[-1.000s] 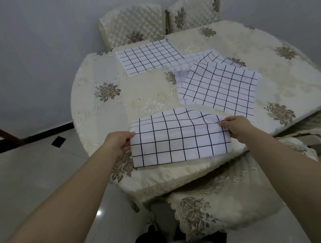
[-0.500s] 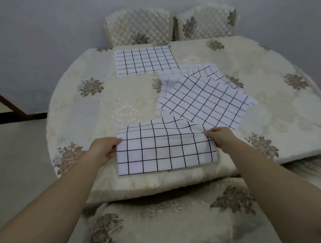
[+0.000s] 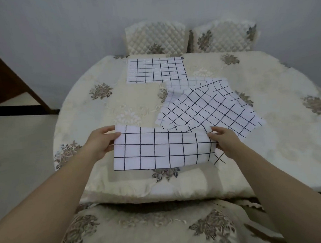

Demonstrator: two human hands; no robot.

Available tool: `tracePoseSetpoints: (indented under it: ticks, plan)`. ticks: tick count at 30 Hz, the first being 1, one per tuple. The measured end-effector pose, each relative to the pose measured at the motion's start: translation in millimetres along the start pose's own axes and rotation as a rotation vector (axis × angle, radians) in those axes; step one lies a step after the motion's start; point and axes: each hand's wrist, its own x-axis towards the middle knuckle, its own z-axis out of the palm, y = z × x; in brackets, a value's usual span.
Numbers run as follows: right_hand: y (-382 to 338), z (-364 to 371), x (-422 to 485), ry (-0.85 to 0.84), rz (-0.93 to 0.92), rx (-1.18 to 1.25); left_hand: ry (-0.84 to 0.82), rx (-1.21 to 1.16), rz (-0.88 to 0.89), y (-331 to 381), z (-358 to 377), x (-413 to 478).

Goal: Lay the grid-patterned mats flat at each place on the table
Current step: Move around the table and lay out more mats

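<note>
Two hands are holding one mat (image 3: 157, 151) over the near side of the surface (image 3: 177, 192). The left hand (image 3: 100, 142) is pinching the mat's left end. The right hand (image 3: 226, 142) is gripping the right end, with its fingers curling round the edge. The mat is white with dark lines making squares. It is hanging a little above the surface and is throwing a shadow on the cloth (image 3: 129, 104) below. Its left part is looking flat, but its right end is bending up near the right hand. A small bit of grid is peeking out below the right hand. I cannot tell which mat it belongs to.

A pile (image 3: 207, 110) of more grid mats is lying in the middle of the surface, just behind the mat in the hands. They are lying crooked, one over another. The mat's far right corner is covering a bit of the pile's near edge.

A far mat (image 3: 156, 71) is lying flat and straight at the far side. Its near right corner is meeting the pile.

The cloth is cream with brown flowers, and it is covering the whole surface. Two chairs (image 3: 155, 39) are standing side by side behind the far edge, by the wall (image 3: 60, 34). A near chair (image 3: 151, 228) is sitting right under the near edge, between the two arms.
</note>
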Motion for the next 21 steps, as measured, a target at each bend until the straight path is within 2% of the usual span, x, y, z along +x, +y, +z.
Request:
tracePoseSetpoints:
  ticks: [6, 15, 21]
  plan:
    - [-4, 1, 6, 0.059, -0.079, 0.05, -0.039, -0.016, 0.131, 12, 1, 2]
    - [41, 20, 24, 0.119, 0.213, -0.097, 0.06, 0.087, -0.14, -34, 12, 29]
    - [48, 24, 25, 0.187, 0.197, -0.2, 0.098, 0.038, -0.216, -50, 6, 34]
